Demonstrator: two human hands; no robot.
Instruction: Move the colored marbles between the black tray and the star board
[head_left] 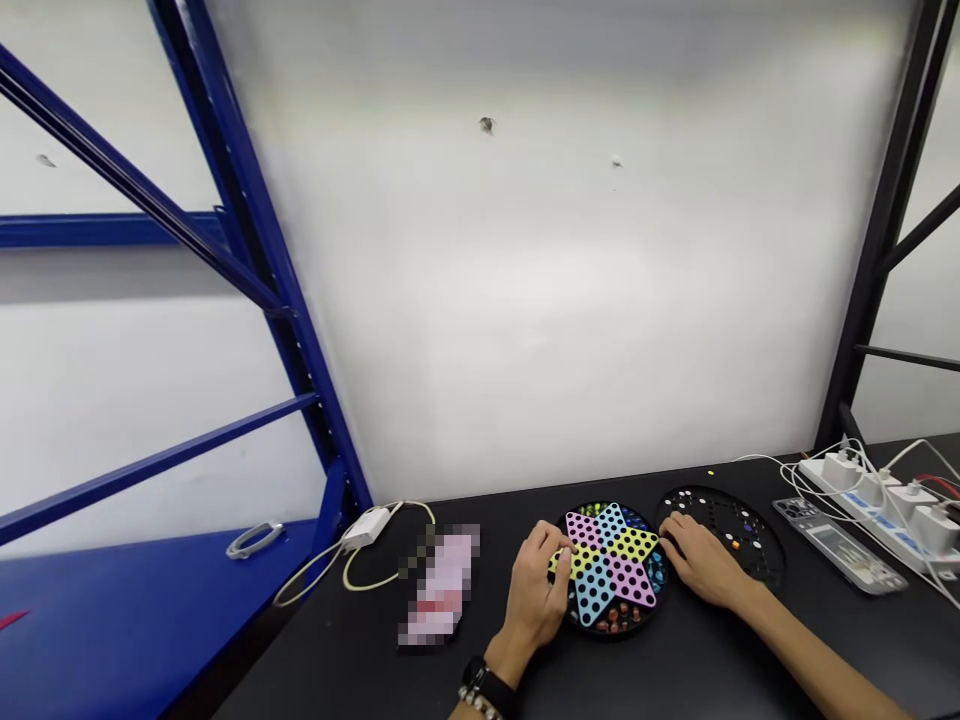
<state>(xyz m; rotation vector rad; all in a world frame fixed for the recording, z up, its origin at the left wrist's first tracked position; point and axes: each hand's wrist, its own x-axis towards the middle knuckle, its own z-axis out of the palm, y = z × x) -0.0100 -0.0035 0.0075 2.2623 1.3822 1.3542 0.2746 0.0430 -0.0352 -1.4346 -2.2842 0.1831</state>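
A round black tray holds a star-shaped game board (611,565) with pink, yellow and blue perforated points; coloured marbles show in the tray's rim. My left hand (536,588) rests at the board's left edge, its fingers curled and pinching the yellow point. My right hand (701,562) lies at the board's right edge, fingers bent down between the board and a black round lid (731,525) dotted with holes. A watch and bead bracelet sit on my left wrist.
On the black table (360,660), a white charger with cable (367,528) lies at the left and a blurred pink object (442,585) nearer. A power strip with plugs (877,495) and a flat grey device (840,545) are at the right. Blue shelving (247,230) stands left.
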